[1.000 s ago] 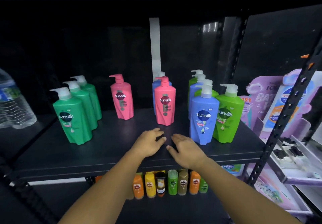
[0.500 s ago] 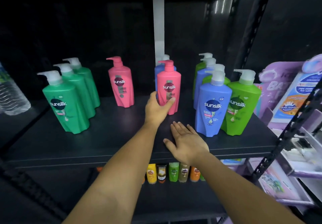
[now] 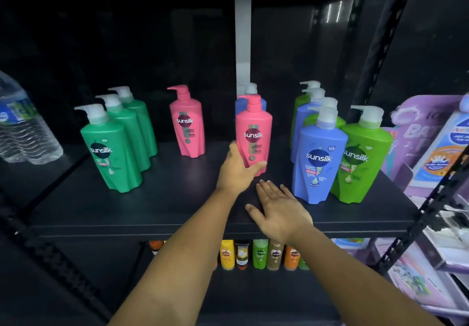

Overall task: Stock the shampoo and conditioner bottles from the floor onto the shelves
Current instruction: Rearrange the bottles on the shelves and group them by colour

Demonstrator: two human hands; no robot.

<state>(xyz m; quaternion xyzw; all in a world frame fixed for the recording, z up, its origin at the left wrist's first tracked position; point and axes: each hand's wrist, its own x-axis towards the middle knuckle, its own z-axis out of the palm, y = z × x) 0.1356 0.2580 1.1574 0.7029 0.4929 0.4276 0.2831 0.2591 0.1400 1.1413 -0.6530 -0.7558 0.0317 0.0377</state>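
Fingers (image 3: 233, 149) now round pink bottle (image 3: 253, 132) (left)

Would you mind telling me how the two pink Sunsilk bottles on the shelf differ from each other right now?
The front pink bottle is gripped low down by the left hand; the back pink bottle stands untouched. The front one sits nearer the shelf edge, directly before a blue bottle; the back one stands alone, further left. Both are upright, with pink pumps pointing left and the same Sunsilk label.
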